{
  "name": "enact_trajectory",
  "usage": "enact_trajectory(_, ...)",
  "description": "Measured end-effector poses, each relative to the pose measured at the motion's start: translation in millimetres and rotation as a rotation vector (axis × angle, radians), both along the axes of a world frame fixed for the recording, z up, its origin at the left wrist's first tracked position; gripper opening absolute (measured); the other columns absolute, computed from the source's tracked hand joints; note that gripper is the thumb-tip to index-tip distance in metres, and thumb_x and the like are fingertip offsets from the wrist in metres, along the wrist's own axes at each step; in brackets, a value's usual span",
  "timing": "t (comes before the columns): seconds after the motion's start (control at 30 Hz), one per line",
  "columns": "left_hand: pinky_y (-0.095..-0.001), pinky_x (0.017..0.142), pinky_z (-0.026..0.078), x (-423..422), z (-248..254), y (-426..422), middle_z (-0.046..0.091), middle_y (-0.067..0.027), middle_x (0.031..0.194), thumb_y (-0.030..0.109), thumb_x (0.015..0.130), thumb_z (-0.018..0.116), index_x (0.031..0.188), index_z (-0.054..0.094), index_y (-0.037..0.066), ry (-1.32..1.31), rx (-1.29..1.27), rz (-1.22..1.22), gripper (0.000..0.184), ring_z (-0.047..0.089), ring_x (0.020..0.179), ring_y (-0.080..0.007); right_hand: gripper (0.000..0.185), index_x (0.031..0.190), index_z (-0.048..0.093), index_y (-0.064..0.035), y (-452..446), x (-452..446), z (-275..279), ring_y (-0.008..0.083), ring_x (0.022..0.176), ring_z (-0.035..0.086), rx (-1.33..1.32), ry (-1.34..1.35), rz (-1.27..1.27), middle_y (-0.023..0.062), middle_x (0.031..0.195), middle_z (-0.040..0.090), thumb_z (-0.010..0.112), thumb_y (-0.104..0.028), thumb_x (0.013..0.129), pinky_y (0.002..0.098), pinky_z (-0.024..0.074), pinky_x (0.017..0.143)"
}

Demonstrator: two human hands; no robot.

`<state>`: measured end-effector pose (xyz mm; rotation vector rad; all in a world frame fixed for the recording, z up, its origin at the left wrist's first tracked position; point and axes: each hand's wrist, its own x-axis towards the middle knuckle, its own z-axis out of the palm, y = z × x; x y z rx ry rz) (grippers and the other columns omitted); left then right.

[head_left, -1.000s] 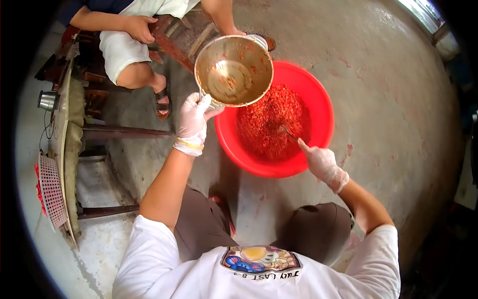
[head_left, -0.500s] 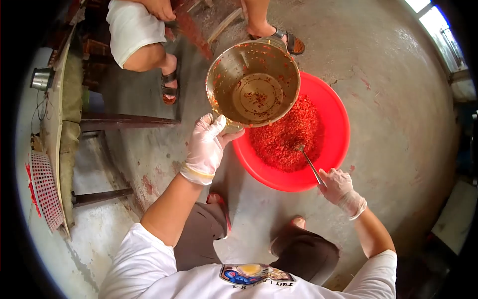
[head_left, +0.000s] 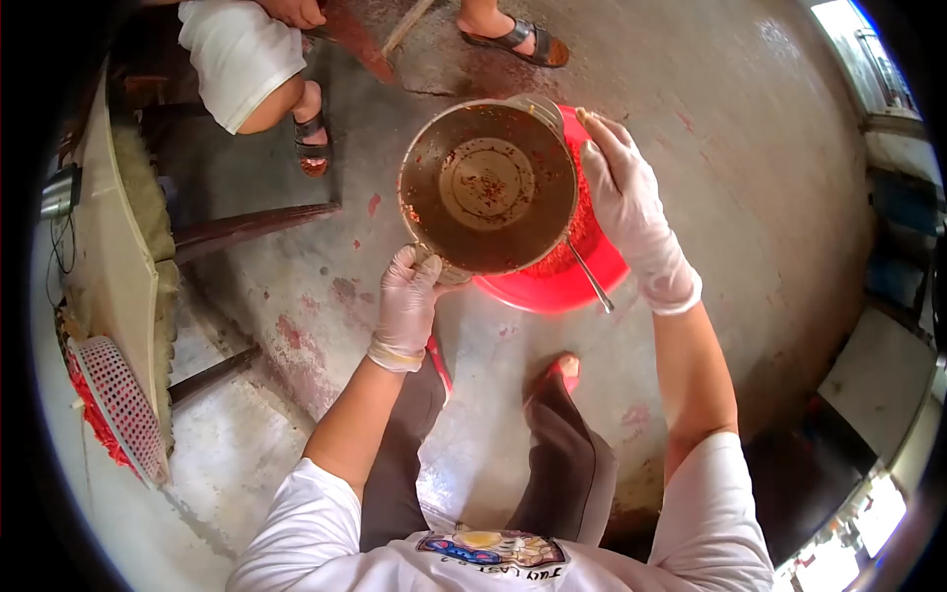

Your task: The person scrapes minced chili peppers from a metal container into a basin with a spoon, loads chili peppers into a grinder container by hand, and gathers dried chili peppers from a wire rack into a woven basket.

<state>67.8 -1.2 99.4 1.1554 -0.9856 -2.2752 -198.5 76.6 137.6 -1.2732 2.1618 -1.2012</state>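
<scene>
One metal pot [head_left: 488, 187]: left hand [head_left: 404, 308] gripping it at seven o'clock; right hand [head_left: 629, 197], loosely open, contact unclear, at three.

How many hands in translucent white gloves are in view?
2: the left hand, holding the round silvery metal pot, and the right hand, to the pot's right. Another person's bare hand shows at top; their other isn't visible.

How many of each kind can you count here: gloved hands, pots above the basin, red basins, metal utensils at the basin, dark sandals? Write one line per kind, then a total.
Gloved hands: 2 (left hand, right hand)
Pot: 1
Red basin: 1
Metal utensil: 1
Dark sandals: 2 (one sandal, other sandal)
Total: 7
</scene>
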Motion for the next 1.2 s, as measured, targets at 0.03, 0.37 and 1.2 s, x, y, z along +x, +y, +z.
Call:
enact_trajectory(0.03,-0.0353,0.080,0.053,1.8,3.4,3.7,0.065,-0.0093,0.104,0.015,0.096,0.052,0.104,0.055,0.007,-0.040,-0.016,-0.046,0.012,0.065,0.094,-0.0219,0.037,0.124,0.052,0.0045,-2.5,-2.1,9.1,0.0372,0.109,0.056,0.069,0.116,-0.021,0.0238,0.120,0.056,0.049,-0.015,0.092,0.0386,0.0438,0.094)
enact_trajectory(0.37,-0.0245,0.075,0.049,-2.4,30.4,25.5,0.061,0.0012,0.087,0.004,0.093,0.054,0.092,0.055,0.003,-0.090,-0.157,-0.063,0.002,0.054,0.079,-0.0050,0.030,0.110,0.053,-0.0018,12.6,18.8,17.6,0.0401,0.096,0.059,0.538,0.092,-0.209,0.0229,0.105,0.059,0.051,-0.014,0.083,0.0489,0.0493,0.080)
enact_trajectory(1.2,-0.0383,0.062,0.044,-82.8,41.3,26.5,0.058,-0.0165,0.071,0.016,0.091,0.056,0.083,0.050,-0.001,-0.569,-0.733,-0.127,0.020,0.051,0.061,-0.0276,0.055,0.120,0.044,0.0059,28.0,69.7,3.3,0.0294,0.110,0.051,0.182,-1.925,-0.570,0.0178,0.122,0.050,0.035,0.014,0.066,0.0439,0.0438,0.093)
